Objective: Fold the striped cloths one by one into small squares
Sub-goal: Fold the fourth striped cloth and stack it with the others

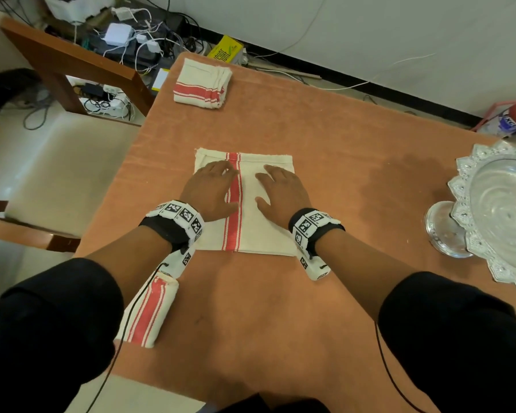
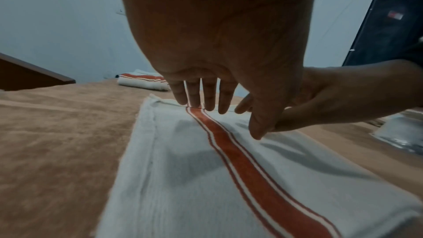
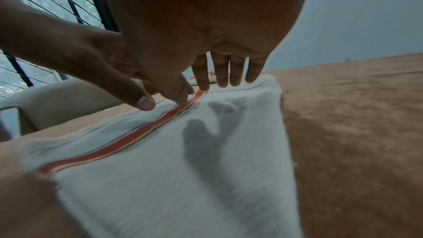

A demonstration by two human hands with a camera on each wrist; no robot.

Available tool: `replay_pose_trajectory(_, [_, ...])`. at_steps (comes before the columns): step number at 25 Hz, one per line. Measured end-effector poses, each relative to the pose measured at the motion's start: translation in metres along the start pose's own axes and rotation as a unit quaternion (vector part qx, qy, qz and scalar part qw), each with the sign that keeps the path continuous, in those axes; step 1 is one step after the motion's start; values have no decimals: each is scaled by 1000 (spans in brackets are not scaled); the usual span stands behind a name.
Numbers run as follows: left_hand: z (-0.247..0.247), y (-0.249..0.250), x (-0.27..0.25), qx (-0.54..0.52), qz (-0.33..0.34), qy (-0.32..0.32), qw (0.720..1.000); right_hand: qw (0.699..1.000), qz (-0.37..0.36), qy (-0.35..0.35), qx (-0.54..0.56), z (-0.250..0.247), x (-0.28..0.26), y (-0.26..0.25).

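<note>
Your right hand [image 3: 206,30] is spread over the striped cloth [image 3: 183,178], its fingers [image 3: 235,73] straight, tips at the far hem; your left hand [image 3: 75,57] reaches in beside it, thumb down by the red stripe [image 3: 128,142]; the cloth lies flat on the orange table cover [image 3: 354,133]; a barred window [image 3: 57,3] shows behind.

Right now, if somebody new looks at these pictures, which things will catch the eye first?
First, the left hand and right hand, lying flat on the red-striped cloth at the table's middle. Next, the folded cloth at the far edge and the ornate silver bowl at the right.
</note>
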State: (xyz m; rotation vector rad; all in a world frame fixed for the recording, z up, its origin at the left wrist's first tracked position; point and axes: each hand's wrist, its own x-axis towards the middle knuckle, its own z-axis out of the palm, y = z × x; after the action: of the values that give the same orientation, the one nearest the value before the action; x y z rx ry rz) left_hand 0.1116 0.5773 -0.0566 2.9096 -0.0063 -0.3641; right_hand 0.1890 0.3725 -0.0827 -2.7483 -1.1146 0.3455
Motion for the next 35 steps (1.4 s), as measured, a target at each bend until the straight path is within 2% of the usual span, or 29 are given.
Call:
replay_pose_trajectory(2, [10, 13, -16, -6, 41, -10, 999, 1000, -21, -4, 20, 8, -12, -18])
replay_pose_trajectory(4, [23, 18, -34, -7, 49, -21, 999, 999, -23, -21, 32, 18, -26, -31])
replay_pose_trajectory(7, [35, 14, -55, 1, 16, -9, 1000, 999, -10, -32, 29, 34, -50, -36])
replay_pose_trajectory(10, [38, 2, -67, -11, -10, -3, 1000, 998, 1, -10, 62, 40, -71, -24])
replay_pose_trajectory(15, [38, -20, -82, -20, -5, -23, 1000, 997, 25, 14, 79, 36, -95, 9])
replay_pose_trajectory(18, [37, -23, -83, -12, -10, -35, 999, 997, 38, -8, 68, 32, -94, 6])
replay_pose_trajectory(20, [38, -19, -81, -20, -10, -25, 999, 996, 57, -25, 58, 28, -89, -3])
replay_pose_trajectory(22, [36, -4, -82, -28, -2, 6, 1000, 997, 66, -13, 48, 24, -85, -17])
replay_pose_trajectory(25, [39, 29, -92, -38, 16, 64, 997, 996, 33, 23, 76, 24, -83, -49])
replay_pose_trajectory(28, [52, 47, -104, -63, 0, 45, 997, 997, 1, 6, 77, 34, -87, -78])
replay_pose_trajectory(31, [64, 36, -112, -75, -39, 42, 996, 998, 2, 11, 66, 48, -100, -70])
replay_pose_trajectory(35, [73, 7, -132, -65, -71, 84, 992, 993, 15, 83, 80, 57, -128, -35])
